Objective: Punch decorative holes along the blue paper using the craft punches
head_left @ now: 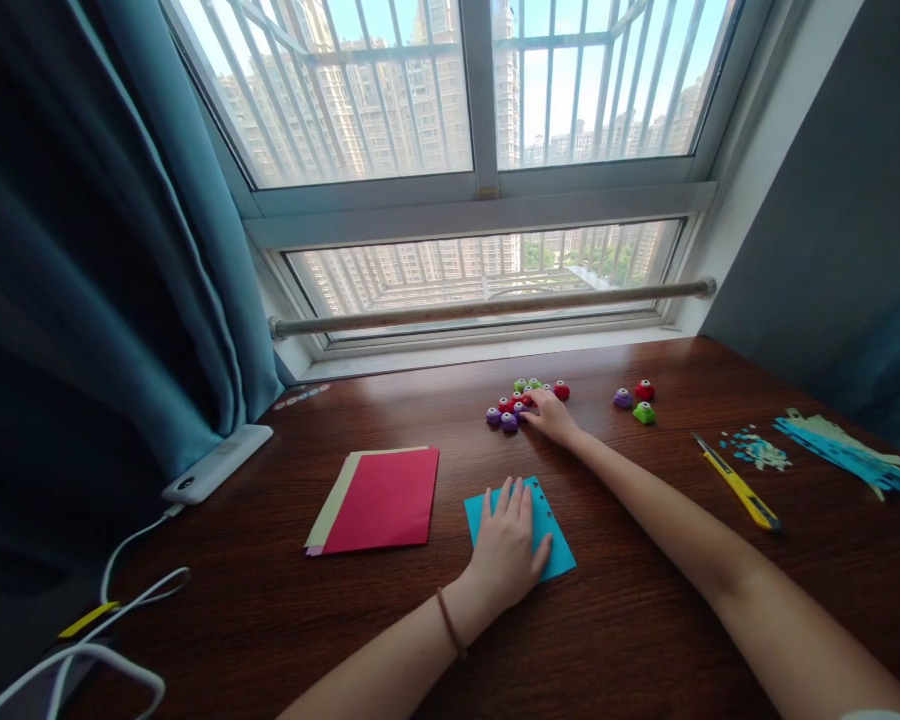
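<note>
In the head view, our left hand (506,540) rests flat on the blue sheet (552,532) on the desk (255,630), spread and gripping nothing; our right hand (551,416) bends at the clustered small punches (505,405) beyond it, though we cannot tell whether it holds one. We judge the sheet light, limp and easily creased, best pinned away from its holes; the punches look stiff and smooth, best pinched at the sides; neighbours crowd that grasp; a red paper stack (382,500) lies left, a yellow cutter (739,487) right.
</note>
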A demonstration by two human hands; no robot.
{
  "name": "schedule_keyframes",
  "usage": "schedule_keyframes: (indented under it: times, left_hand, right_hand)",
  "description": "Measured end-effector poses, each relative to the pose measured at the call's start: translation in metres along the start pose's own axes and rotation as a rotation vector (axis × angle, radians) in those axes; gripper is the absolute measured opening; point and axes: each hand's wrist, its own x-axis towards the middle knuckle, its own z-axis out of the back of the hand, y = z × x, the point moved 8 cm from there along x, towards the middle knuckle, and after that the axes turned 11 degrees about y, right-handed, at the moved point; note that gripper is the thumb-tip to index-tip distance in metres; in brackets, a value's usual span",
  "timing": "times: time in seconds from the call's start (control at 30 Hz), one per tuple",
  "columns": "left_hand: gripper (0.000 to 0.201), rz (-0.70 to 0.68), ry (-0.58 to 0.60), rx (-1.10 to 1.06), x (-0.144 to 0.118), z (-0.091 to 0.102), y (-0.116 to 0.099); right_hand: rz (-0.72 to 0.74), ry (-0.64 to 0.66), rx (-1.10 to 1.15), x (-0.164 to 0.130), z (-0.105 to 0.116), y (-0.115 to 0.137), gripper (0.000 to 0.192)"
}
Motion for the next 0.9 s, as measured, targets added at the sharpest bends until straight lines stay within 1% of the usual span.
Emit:
schedule_keyframes:
  times: [0.13, 0.27, 0.37, 0.47, 0.53, 0.6, 0.67, 0.77, 0.9]
  left_hand:
    - [0.064, -0.001, -0.003, 0.002, 0.000, -0.001, 0.000]
    - [0.062, -0.007, -0.003, 0.002, -0.001, -0.002, 0.000]
    - [0.066, -0.017, 0.021, -0.024, -0.001, -0.001, 0.001]
    - [0.079, -0.044, 0.061, -0.071, -0.001, 0.000, 0.003]
    - [0.084, -0.058, 0.083, -0.102, 0.000, 0.001, 0.004]
    - [0.084, -0.061, 0.094, -0.124, 0.002, 0.001, 0.005]
    - [0.082, -0.061, 0.089, -0.133, 0.004, 0.001, 0.005]
    - [0.079, -0.063, 0.071, -0.130, 0.006, -0.001, 0.004]
    - [0.076, -0.057, 0.051, -0.111, 0.007, -0.001, 0.004]
  right_hand:
    - [0.000, 0.007, 0.032, -0.001, -0.003, 0.001, 0.029]
    - [-0.044, -0.037, 0.098, -0.018, 0.005, 0.002, 0.023]
    - [-0.075, -0.056, 0.180, -0.047, 0.015, 0.009, 0.019]
    - [-0.090, -0.038, 0.259, -0.088, 0.026, 0.022, 0.021]
    - [-0.098, -0.017, 0.312, -0.117, 0.031, 0.031, 0.022]
    - [-0.108, 0.012, 0.387, -0.143, 0.034, 0.038, 0.021]
    - [-0.119, 0.039, 0.417, -0.163, 0.034, 0.044, 0.019]
    - [-0.131, 0.061, 0.384, -0.178, 0.032, 0.049, 0.017]
    - [-0.107, 0.091, 0.373, -0.181, 0.027, 0.057, 0.017]
